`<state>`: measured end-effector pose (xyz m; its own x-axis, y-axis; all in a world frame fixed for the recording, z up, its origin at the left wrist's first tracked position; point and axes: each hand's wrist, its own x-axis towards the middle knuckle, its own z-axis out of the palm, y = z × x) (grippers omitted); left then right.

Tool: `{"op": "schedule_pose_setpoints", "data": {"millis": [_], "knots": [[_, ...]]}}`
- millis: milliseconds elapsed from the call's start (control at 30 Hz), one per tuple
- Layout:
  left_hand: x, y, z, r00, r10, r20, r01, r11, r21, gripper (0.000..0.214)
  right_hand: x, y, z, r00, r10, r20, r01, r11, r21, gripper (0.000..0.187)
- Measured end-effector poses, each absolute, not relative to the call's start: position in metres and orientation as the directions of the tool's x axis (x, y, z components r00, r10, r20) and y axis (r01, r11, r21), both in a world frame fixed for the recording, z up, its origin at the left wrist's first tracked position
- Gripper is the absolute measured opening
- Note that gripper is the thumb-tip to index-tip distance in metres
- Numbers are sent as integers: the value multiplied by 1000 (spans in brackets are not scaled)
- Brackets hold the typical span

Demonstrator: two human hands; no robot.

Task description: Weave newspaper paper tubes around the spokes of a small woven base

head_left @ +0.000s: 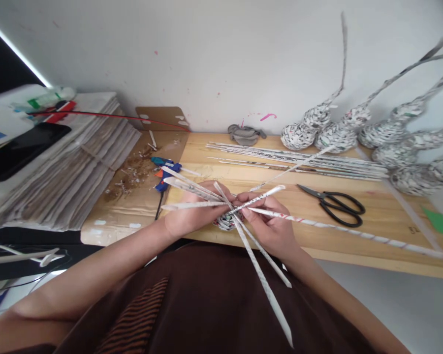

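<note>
Count on my table (372,231): scissors (335,206), one pair; glue gun (166,174), one; phone (18,147), one; woven paper gourds (299,135), five; paper tubes (317,222) overlap, uncounted.

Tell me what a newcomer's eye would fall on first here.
First, the left hand and right hand at the near edge of the wooden table, closed on a small woven piece whose rolled paper tubes fan out like spokes. Next, the row of bulbous woven paper forms with long stems along the wall at far right. Black scissors lie just right of the hands.
</note>
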<state>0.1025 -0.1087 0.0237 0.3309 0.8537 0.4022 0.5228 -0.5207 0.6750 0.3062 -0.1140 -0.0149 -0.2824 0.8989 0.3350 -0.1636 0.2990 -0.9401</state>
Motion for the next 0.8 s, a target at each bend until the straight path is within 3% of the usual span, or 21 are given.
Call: {"op": "schedule_pose_setpoints", "data": {"millis": [100,267,467,800], "knots": [[99,-108,25,395,808,438,515,-589,622,7,308,-115,-16,-296,886,356,-171,318,-933,8],[94,-109,24,442,819,365,532,-567,629,7,311,-120,-17,-253,871,422,-105,409,-907,11],[99,-110,23,351,844,406,515,-536,669,8,314,-121,-20,-225,845,485,-12,496,-868,16],[98,-105,31,421,849,321,552,-520,652,8,316,-120,-13,-309,803,510,82,557,-827,15]]}}
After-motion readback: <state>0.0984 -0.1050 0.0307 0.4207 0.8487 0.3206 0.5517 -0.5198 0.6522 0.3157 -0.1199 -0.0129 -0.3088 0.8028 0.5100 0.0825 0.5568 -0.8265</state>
